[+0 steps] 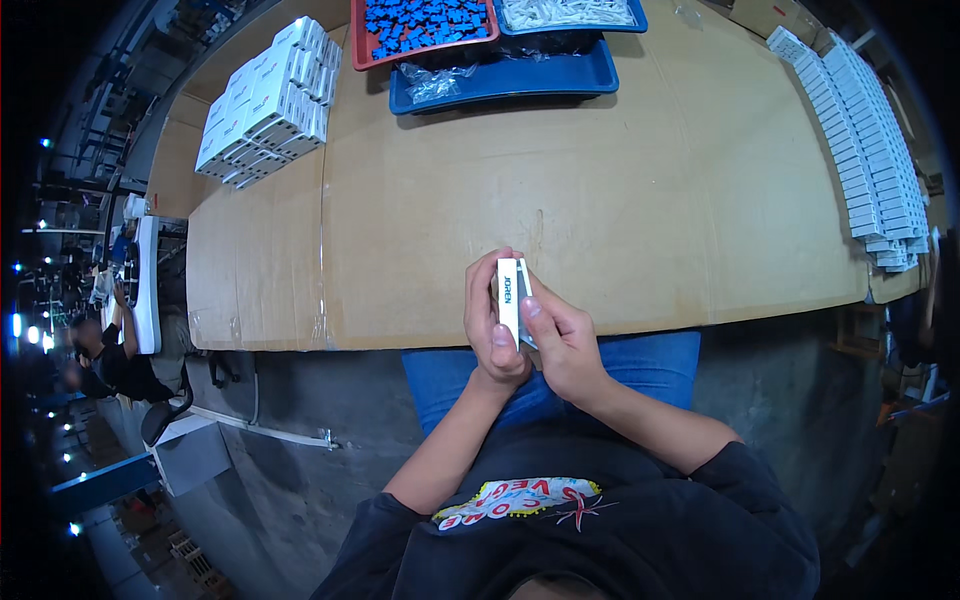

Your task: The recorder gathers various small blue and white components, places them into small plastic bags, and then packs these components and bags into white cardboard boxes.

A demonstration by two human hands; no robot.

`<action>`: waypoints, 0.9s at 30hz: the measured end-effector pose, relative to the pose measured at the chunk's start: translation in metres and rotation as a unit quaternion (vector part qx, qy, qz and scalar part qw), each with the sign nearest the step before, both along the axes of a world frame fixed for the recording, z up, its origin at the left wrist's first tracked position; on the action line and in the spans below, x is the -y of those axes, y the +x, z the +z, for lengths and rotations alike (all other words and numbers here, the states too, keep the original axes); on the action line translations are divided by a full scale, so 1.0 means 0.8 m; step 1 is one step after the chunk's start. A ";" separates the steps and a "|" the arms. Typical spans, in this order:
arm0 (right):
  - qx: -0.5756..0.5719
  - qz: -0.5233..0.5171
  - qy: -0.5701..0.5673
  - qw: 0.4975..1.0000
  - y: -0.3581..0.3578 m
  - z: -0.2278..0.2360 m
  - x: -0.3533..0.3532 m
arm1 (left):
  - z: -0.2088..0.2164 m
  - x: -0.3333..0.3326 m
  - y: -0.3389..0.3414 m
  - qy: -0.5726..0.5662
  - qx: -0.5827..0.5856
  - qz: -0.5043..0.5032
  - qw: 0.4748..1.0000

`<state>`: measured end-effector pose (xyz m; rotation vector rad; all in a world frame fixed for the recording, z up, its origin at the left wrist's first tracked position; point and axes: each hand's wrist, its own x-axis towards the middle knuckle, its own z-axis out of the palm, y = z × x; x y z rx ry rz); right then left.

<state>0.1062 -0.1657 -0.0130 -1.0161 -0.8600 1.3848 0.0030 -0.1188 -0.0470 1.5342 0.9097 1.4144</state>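
The left hand point(482, 308) and right hand point(565, 338) held a small white box point(508, 290) at the bench's point(440, 220) six o'clock edge; it seemed unfinished, while white stacks point(262, 105) at ten and two o'clock looked done.

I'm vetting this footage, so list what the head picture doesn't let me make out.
- Underside of the white box: head view, hidden by the left hand and right hand around it.
- Far end of the red tray: head view, cut off by the top edge.
- Inner boxes of the left stack: head view, hidden by outer ones.
- What the person at far left handles: head view, too small and blurred.
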 end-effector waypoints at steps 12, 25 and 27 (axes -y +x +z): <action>0.344 0.090 0.096 0.930 0.068 0.013 -0.017 | 0.013 -0.007 -0.004 -0.311 0.133 -0.095 0.936; 0.440 0.028 0.339 0.831 0.080 0.001 -0.028 | 0.055 0.016 0.008 -0.519 0.201 -0.191 0.809; 0.431 0.019 0.353 0.830 0.079 -0.004 -0.029 | 0.055 0.019 0.009 -0.513 0.204 -0.191 0.811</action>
